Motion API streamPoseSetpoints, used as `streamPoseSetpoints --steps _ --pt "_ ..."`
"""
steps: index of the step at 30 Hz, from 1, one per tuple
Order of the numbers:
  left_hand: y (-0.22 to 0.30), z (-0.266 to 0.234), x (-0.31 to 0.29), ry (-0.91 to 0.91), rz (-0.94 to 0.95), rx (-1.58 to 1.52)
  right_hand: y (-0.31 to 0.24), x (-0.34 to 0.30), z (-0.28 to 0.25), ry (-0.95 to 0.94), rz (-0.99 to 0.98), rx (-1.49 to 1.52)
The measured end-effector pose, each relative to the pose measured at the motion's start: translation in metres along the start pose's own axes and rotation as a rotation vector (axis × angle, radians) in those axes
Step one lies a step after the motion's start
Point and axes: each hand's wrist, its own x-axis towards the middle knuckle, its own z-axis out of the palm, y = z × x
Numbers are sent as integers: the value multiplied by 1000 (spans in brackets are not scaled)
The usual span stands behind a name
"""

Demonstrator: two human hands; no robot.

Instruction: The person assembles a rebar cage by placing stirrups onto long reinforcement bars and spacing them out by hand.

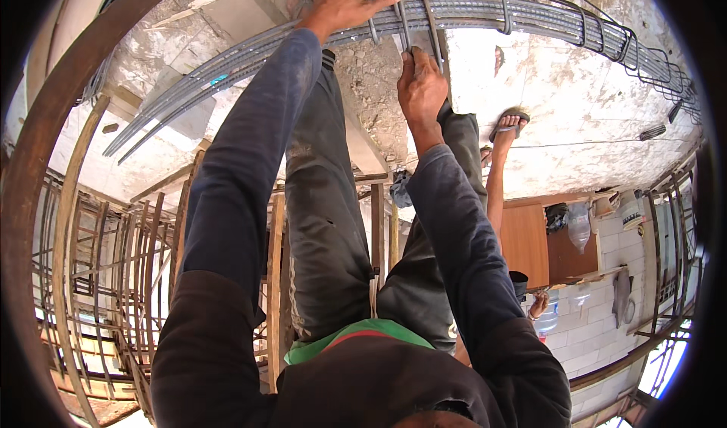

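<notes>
From where I stand, the right hand [422, 89] is curled tight, thumb and fingers closed on the lower end of a thin bar [403, 27] that crosses the long rods [469, 8]. A second bar [431, 21] runs just beside it, to the right. The left hand [350, 6] is over the rods, thumb stretched out toward the thin bar; its fingers reach the upper edge of view, so I can't tell whether they grip anything.

The rods lie in a curving bundle beyond the knees, loose ends fanned out to the left. Off to the right, dark wire loops [598, 28] sit around them. Nearer, on the pale floor [575, 102], there's somebody's sandal [510, 120] with a foot in it. Below that are a wood panel [522, 239], a clear bottle [579, 227] and a block wall [598, 337].
</notes>
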Motion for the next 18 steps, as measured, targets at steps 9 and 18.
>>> streamPoseSetpoints --steps 9,18 --pt "-23 8 -11 133 12 246 -22 34 -9 71 -80 -30" --pt "-70 -40 -5 -167 -321 -436 -34 34 -19 -69 -150 -91"
